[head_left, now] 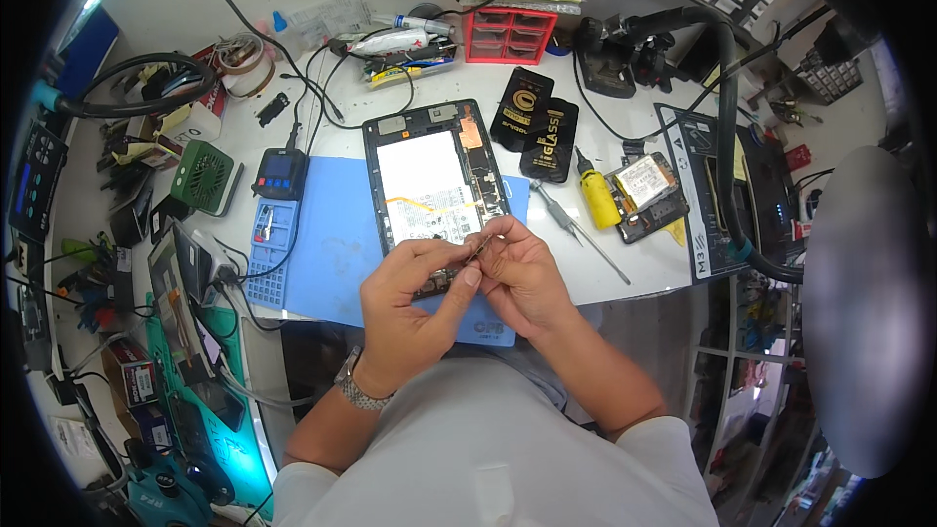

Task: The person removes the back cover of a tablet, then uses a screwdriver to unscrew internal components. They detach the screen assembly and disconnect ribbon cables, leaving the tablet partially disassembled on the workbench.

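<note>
An opened tablet (441, 164) lies on a blue work mat (332, 224), its white battery, orange flex cable and boards exposed. Over its near edge my two hands meet. My left hand (415, 293), a metal watch on its wrist, pinches a small, thin, dark part (476, 254) between thumb and fingers. From the other side my right hand (525, 278) has closed its fingertips on the same piece. Its exact kind is too small and too covered to tell. The hands hide the tablet's near right corner.
Right of the tablet are black glass packets (549, 140), tweezers (590, 239), a screwdriver (558, 207), a yellow bottle (598, 197) and an opened phone (652, 197). To the left are a blue-screened device (280, 174) and green fan (207, 178). A red drawer box (509, 36) stands behind.
</note>
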A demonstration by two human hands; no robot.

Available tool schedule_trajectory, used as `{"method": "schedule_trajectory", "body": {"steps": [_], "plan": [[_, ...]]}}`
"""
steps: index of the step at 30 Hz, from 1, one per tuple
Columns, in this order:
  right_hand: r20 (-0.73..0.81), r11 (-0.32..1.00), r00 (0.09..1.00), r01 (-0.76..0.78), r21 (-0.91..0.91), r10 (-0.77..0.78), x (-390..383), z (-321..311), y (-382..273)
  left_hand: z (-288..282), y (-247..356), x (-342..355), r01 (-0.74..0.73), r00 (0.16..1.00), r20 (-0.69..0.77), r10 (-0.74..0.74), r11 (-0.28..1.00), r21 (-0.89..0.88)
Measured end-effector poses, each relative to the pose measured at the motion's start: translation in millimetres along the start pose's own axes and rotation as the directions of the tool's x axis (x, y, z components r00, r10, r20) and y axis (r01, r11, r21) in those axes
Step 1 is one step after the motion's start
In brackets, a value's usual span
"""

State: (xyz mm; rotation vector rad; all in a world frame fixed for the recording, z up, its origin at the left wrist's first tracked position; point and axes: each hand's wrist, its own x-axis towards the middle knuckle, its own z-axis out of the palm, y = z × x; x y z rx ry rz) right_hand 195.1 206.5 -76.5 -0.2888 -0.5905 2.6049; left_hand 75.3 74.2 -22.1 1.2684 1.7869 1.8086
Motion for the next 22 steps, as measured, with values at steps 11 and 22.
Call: {"method": "schedule_trajectory", "body": {"steps": [11, 22], "plan": [[0.207, 0.998, 0.976, -0.064, -0.007, 0.064, -18.5, 2.3, 12.9, 4.4, 23.3, -40.0, -0.160, 0.968, -0.151, 0.201, 0.956, 0.247], [0.415, 0.659, 0.904, 0.249, -0.710, 0.105, -77.8, 22.2, 71.7, -17.4, 54.9, -186.2, 0.104, 0.881, -0.470, 0.056, 0.946, 0.306]]}}
